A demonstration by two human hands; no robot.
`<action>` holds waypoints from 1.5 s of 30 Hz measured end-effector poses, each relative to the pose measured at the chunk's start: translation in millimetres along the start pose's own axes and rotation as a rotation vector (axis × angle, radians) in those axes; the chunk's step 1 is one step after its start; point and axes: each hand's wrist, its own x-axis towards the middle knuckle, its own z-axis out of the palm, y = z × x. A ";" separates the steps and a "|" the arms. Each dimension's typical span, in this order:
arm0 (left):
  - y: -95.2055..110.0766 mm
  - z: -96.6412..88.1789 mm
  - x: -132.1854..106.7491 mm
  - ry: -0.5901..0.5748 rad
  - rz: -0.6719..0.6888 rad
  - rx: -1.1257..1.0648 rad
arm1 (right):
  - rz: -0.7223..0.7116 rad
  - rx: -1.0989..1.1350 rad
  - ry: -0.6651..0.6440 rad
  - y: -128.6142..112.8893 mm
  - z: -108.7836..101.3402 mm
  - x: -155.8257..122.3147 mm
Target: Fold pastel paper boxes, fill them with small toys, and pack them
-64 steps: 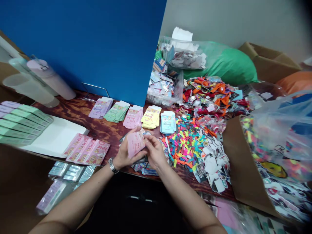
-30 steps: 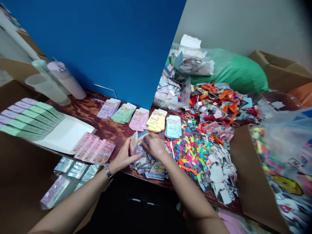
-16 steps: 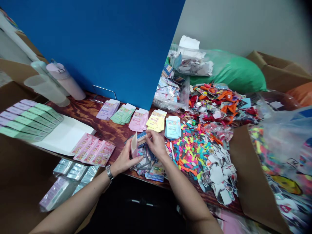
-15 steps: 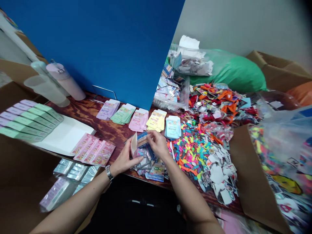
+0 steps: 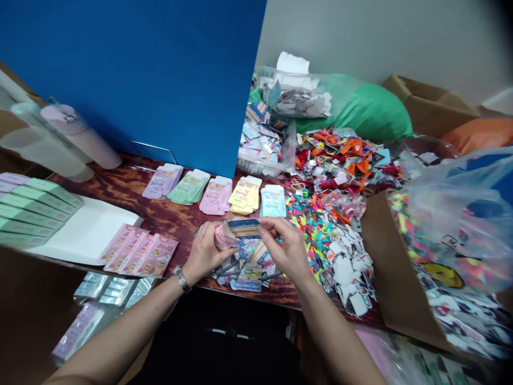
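My left hand (image 5: 203,252) is closed round a small pink carton (image 5: 223,238), whose open end faces right. Between the fingertips of my right hand (image 5: 286,247) is a card (image 5: 244,229) with a dark blue edge and a tan face. The card's left end is at the carton's mouth; how far inside it reaches, I cannot tell. Below both hands lies a loose pile of printed cards (image 5: 245,280) at the table's front edge. Several filled-out pink boxes (image 5: 141,252) lie overlapped to the left of my left hand.
Flat cartons in purple (image 5: 161,182), green (image 5: 188,187), pink (image 5: 216,195), yellow (image 5: 244,195) and blue (image 5: 273,202) line the back. Small bright rubbery pieces (image 5: 304,214) and white cutouts (image 5: 347,267) heap on the right, beside a cardboard box (image 5: 396,267). Bottles (image 5: 80,133) stand at left.
My right hand has moved right, and the card now spans the gap between it and the carton. The carton has tipped to show its printed side. The view has shifted right.
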 end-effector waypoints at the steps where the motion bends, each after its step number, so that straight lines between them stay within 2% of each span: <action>1: 1.4 1.4 -0.3 0.004 0.037 0.020 | -0.036 -0.067 -0.007 -0.9 5.0 -3.2; 5: 3.0 9.1 -1.4 -0.004 0.133 0.086 | -0.256 -0.401 -0.026 0.8 28.4 -22.1; 8: 0.3 13.3 -0.6 -0.043 0.135 0.088 | -0.351 -0.404 -0.004 16.6 25.6 -36.4; 10: -0.3 13.7 0.6 -0.072 0.105 0.074 | -0.246 -0.367 0.055 34.9 9.0 -42.5; 12: 1.5 13.4 2.1 -0.087 0.072 0.056 | -0.022 -0.415 0.075 55.5 -11.6 -44.8; 15: 7.6 14.5 4.7 -0.097 0.048 0.039 | 0.324 -0.584 -0.179 80.0 -28.7 -44.0; 17: 11.7 16.9 6.0 -0.110 0.060 0.040 | 0.447 -0.679 -0.339 88.4 -24.8 -44.3; 19: 14.3 19.7 6.5 -0.134 0.089 0.037 | 0.490 -0.734 -0.374 91.3 -13.4 -46.4; 23: 14.4 23.5 5.9 -0.191 0.116 0.022 | 0.515 -0.782 -0.362 90.6 4.7 -51.5; 27: 12.6 24.7 7.3 -0.195 0.105 0.020 | 0.524 -0.803 -0.347 87.4 -1.8 -53.6; 31: 10.9 25.3 12.0 -0.192 0.104 0.032 | 0.434 -0.832 -0.227 80.2 -25.0 -55.7; 34: 9.0 25.9 14.5 -0.191 0.117 0.062 | 0.273 -0.844 -0.080 69.2 -41.2 -55.3; 37: 8.5 27.6 14.4 -0.178 0.138 0.110 | 0.090 -0.828 -0.002 52.8 -44.4 -51.6; 41: 12.5 33.1 12.3 -0.185 0.191 0.147 | -0.126 -0.843 -0.109 33.2 -23.8 -44.7; 45: 16.2 38.6 12.9 -0.202 0.236 0.109 | -0.218 -0.733 -0.240 29.5 -3.5 -39.9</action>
